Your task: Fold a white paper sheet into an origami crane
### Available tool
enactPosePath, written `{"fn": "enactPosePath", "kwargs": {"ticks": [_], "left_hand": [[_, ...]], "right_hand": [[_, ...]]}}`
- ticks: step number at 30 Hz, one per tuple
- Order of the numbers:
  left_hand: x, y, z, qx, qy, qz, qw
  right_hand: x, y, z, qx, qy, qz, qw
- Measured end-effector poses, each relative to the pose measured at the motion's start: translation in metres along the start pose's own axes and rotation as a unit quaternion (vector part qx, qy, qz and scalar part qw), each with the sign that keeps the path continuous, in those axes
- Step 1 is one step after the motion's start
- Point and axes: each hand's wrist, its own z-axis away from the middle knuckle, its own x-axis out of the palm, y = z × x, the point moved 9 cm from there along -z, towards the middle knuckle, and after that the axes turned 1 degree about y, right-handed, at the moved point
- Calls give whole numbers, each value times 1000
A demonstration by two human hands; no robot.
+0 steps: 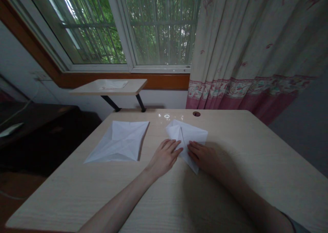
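Observation:
A folded sheet of white paper (193,133) lies on the desk in front of me, with a layered flap at its left and a point toward me. My left hand (166,156) rests on its left edge, fingers stretched out over the flap. On the other side, my right hand (203,156) lies on the paper with its fingers extended and pressing down. Part of the paper is hidden under both hands. Left of them, a second white sheet (123,140) with crossing creases lies spread open, its edges slightly raised.
The pale wooden desk (143,198) carries a small raised shelf (88,87) at its back left, holding some white paper (114,84). A round cable hole (196,114) is near the back edge. Behind stand a window (159,27) and a patterned curtain (246,38).

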Motion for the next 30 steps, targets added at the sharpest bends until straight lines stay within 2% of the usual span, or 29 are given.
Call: {"fn": "enactPosePath", "kwargs": {"ticks": [10, 15, 19, 30], "left_hand": [[1, 6, -1, 0, -32, 31, 999], [2, 5, 0, -17, -41, 54, 998], [2, 5, 1, -28, -45, 79, 995], [4, 7, 1, -9, -51, 107, 993]], "right_hand": [[-11, -7, -4, 21, -32, 74, 997], [-10, -7, -3, 10, -19, 63, 998], [-11, -3, -2, 28, -4, 71, 997], [-18, 2, -7, 35, 9, 93, 995]]}}
